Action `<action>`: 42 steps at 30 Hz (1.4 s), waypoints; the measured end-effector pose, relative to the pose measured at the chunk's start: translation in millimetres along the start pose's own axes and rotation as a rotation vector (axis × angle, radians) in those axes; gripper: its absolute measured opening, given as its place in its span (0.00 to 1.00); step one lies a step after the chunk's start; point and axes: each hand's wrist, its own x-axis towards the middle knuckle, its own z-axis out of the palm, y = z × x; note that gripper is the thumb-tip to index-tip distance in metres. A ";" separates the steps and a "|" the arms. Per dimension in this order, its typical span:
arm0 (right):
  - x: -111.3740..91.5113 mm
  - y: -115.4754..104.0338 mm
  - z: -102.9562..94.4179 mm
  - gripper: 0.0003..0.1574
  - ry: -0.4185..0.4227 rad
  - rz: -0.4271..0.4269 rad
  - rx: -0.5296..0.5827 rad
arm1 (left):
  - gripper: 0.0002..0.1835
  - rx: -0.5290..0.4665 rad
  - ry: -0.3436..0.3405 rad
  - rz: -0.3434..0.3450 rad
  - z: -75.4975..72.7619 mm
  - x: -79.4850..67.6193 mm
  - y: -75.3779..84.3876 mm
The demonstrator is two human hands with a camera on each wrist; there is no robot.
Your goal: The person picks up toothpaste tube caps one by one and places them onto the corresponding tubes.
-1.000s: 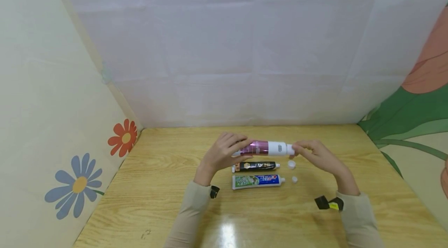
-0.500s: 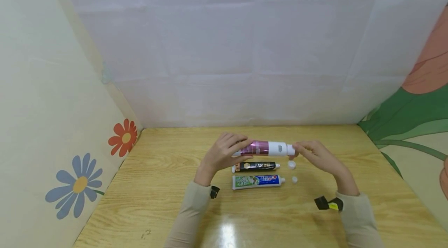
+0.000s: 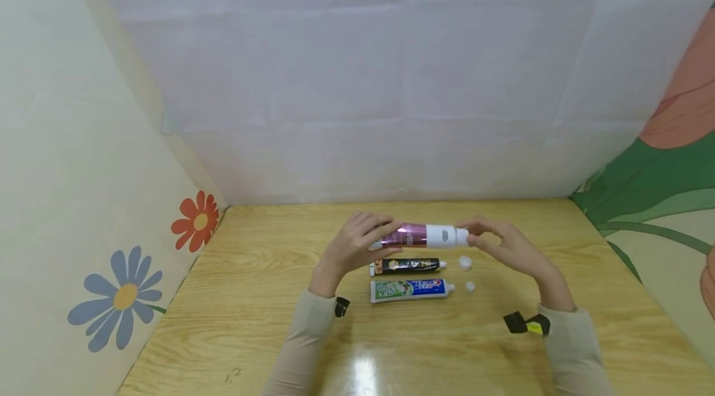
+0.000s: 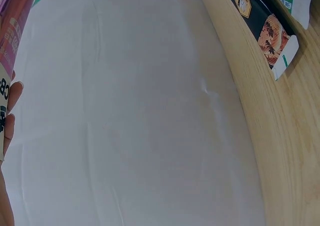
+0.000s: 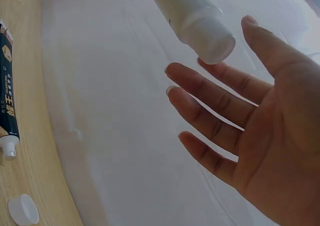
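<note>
A pink-and-white toothpaste tube (image 3: 412, 235) is held level above the table, its white cap (image 5: 214, 39) pointing right. Its flat end is in the grip of my left hand (image 3: 352, 244), thumb below and fingers above. By the cap hovers my right hand (image 3: 505, 248). In the right wrist view its fingers (image 5: 215, 100) are spread and a small gap separates them from the cap. Under the held tube lie a black toothpaste tube (image 3: 412, 265) and a green-and-blue one (image 3: 410, 288), both uncapped with nozzles to the right.
Two loose white caps, a larger one (image 3: 465, 262) and a smaller one (image 3: 470, 287), lie right of the nozzles. The wooden table (image 3: 251, 297) meets a white-sheeted back wall (image 3: 335, 104). Flower-decorated panels stand at both sides.
My right hand's fingers have come off the cap and spread apart. The held tube has shifted very slightly left; my left hand keeps its grip.
</note>
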 end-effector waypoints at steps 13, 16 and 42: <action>0.6 9.1 2.5 0.27 0.033 -0.111 0.050 | 0.27 -0.002 -0.005 -0.002 0.6 -0.3 0.2; 0.5 9.1 3.0 0.27 0.036 -0.125 0.043 | 0.27 -0.001 -0.004 0.000 0.4 -0.3 0.2; 0.7 9.2 3.2 0.19 0.041 -0.086 0.042 | 0.26 0.000 0.011 0.011 -0.2 1.0 1.8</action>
